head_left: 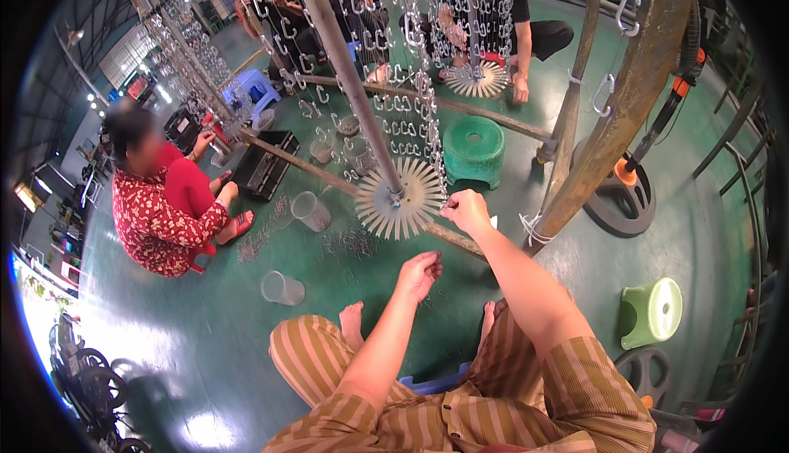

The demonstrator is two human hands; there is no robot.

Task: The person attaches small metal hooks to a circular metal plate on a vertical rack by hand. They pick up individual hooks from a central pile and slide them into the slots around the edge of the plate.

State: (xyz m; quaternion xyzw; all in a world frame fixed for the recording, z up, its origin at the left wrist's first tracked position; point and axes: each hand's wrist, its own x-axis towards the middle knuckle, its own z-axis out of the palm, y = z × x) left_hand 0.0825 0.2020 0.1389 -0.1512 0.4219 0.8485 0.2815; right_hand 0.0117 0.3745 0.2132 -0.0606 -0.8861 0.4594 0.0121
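My right hand (467, 211) is raised at the right edge of a round metal disc (374, 211) with radial slots, its fingers pinched together beside a hanging strand of metal hooks (431, 128). Whatever those fingertips grip is too small to make out. Lower and to the left, my left hand (421, 275) hovers in front of the disc with thumb and fingers pressed together; its contents are hidden. A slanted metal pole (349, 67) passes down to the disc's centre. Small loose metal pieces (353, 243) lie scattered on the floor beyond my left hand.
Clear plastic cups (282, 289) stand and lie at left. A green stool (474, 151) sits behind the disc, a light-green one (652, 313) at right. A rusty frame post (625, 91) slants on the right. A person in red (168, 215) sits left; others work behind.
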